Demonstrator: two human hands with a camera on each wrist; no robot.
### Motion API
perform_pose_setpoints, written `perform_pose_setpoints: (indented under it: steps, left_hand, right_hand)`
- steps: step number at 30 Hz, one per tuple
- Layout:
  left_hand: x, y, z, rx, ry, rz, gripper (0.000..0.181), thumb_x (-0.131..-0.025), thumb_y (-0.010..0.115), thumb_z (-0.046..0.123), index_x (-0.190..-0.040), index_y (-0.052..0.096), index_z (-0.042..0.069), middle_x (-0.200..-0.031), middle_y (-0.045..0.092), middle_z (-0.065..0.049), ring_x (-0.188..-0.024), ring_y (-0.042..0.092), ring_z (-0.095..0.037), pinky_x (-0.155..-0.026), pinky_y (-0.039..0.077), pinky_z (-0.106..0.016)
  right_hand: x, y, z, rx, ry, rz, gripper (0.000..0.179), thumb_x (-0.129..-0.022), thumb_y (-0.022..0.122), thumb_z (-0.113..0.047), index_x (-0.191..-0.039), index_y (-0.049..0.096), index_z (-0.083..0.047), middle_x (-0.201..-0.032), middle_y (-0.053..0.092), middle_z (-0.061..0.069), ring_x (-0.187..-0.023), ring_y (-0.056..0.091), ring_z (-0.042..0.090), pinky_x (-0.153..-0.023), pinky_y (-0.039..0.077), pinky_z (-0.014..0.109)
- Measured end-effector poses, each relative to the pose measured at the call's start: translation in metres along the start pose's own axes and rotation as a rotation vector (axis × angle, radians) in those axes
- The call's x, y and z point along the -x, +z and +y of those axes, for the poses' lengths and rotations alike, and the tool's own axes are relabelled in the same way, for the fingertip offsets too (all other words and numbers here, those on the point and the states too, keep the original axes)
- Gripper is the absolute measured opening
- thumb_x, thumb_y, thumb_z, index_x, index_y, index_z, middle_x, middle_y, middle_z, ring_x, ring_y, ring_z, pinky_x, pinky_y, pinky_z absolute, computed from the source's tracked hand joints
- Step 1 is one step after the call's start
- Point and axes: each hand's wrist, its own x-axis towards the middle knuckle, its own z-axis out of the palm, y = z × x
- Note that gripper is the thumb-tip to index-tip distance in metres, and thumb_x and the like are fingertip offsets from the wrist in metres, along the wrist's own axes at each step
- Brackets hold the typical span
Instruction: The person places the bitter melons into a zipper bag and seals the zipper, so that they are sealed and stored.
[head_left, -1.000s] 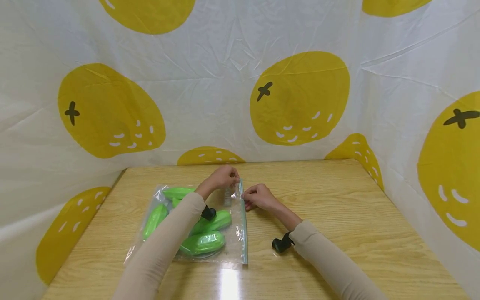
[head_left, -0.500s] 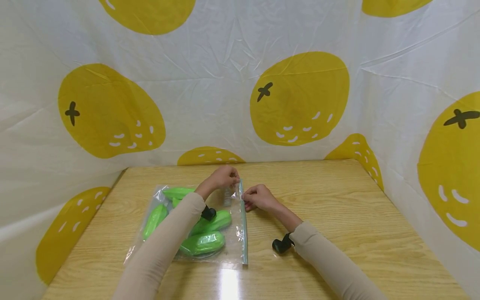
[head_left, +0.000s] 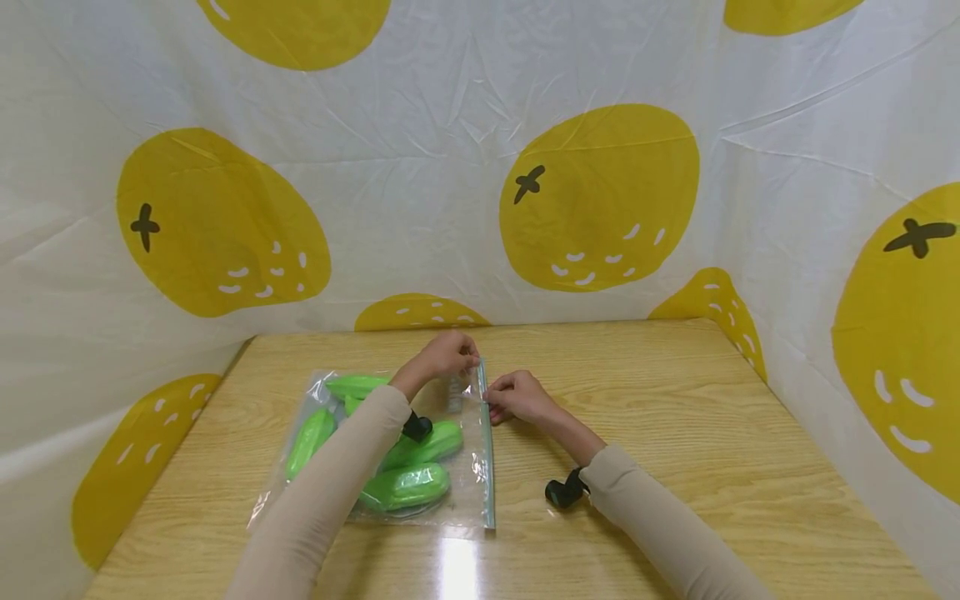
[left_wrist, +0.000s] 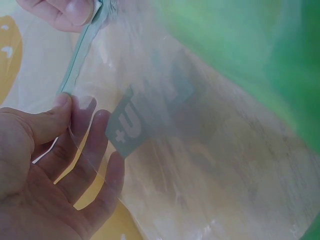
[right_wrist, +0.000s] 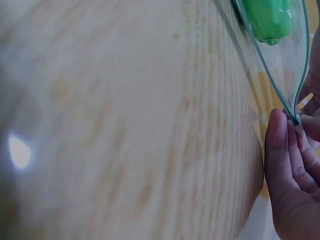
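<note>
A clear zip bag [head_left: 468, 504] lies flat on the table, holding several bright green, ridged, cucumber-like vegetables [head_left: 408, 486]. Its green-edged zip strip [head_left: 489, 479] faces right. At the far end of this strip, my left hand [head_left: 448, 354] pinches the corner between thumb and index finger, the other fingers lying behind the film. Just nearer along the strip, my right hand [head_left: 525, 396] pinches the zip with thumb and fingers. In the right wrist view the two zip edges [right_wrist: 274, 80] meet at the right fingertips and stand apart beyond them. My left forearm hides part of the vegetables.
The wooden table [head_left: 675, 433] extends on both sides of the bag. A white curtain [head_left: 420, 217] with yellow fruit prints rises behind the table and at its sides. A black wrist camera [head_left: 564, 490] sits under the right cuff.
My right hand has shifted very slightly toward me along the zip strip. The left hand and the bag are still.
</note>
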Motion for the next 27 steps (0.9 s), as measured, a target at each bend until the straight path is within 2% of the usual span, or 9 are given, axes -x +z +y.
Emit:
perform_pose_setpoints:
  steps: [15,27]
  left_hand:
    - [0.0023,-0.0010,0.0021,0.005,0.012,0.006,0.015,-0.102,0.064,0.012,-0.100,0.074,0.000,-0.089,0.075,-0.013,-0.077,0.071,-0.018,-0.067,0.057,-0.024]
    - [0.0026,-0.0030,0.0048,0.004,-0.008,-0.008,0.016,-0.103,0.064,0.015,-0.102,0.074,0.002,-0.090,0.075,-0.011,-0.079,0.071,-0.017,-0.067,0.057,-0.025]
  right_hand:
    - [0.0027,-0.0001,-0.0013,0.011,0.000,0.004,0.021,-0.099,0.063,-0.004,-0.107,0.070,0.015,-0.078,0.072,0.011,-0.064,0.072,0.016,-0.072,0.067,0.041]
    - [0.0052,-0.0004,-0.0007,0.005,-0.010,-0.008,0.020,-0.099,0.063,-0.002,-0.105,0.070,0.016,-0.075,0.072,0.010,-0.065,0.073,0.019,-0.071,0.067,0.042]
